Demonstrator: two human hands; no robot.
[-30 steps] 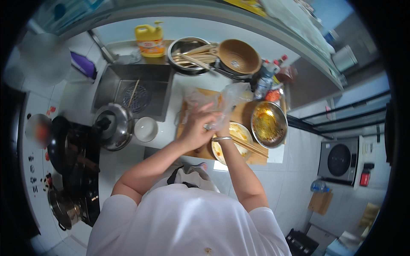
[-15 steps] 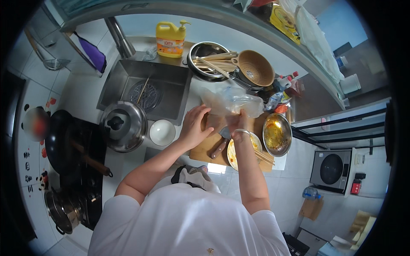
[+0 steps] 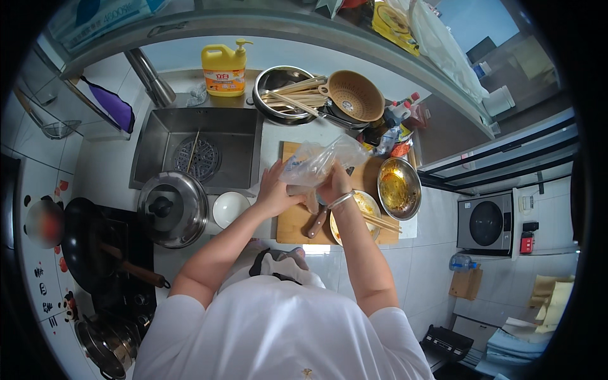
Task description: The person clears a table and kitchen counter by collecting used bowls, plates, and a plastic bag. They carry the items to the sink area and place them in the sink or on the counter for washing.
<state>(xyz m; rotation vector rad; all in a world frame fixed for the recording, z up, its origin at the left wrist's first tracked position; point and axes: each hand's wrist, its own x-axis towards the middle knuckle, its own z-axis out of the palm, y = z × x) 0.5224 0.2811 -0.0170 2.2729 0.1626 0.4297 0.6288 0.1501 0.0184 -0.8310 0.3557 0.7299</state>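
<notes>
A clear plastic bag (image 3: 324,158), crumpled and partly see-through, is held over the wooden cutting board (image 3: 288,223). My left hand (image 3: 277,192) is closed on its left lower edge, fingertips partly hidden. My right hand (image 3: 335,184), with a bracelet at the wrist, grips the bag from the right. Below the hands, a knife with a brown handle (image 3: 318,225) lies on the board, its blade mostly covered. Under my right wrist, a plate (image 3: 334,233) with yellow-orange residue has wooden chopsticks (image 3: 383,221) across it. A steel bowl (image 3: 416,196) with oily yellow residue is just right.
Left of the board are a white bowl (image 3: 231,209), a lidded steel pot (image 3: 173,209) and the sink (image 3: 149,149). Behind stand a yellow soap bottle (image 3: 223,73), a bowl of chopsticks (image 3: 278,75), a brown strainer (image 3: 367,95) and bottles (image 3: 396,114). A shelf (image 3: 253,24) overhangs the counter.
My left hand, spread beside the bag before, has closed on its edge. The bag has come nearer to me and turned, its loose end pointing up and right. The whole view has shifted slightly.
</notes>
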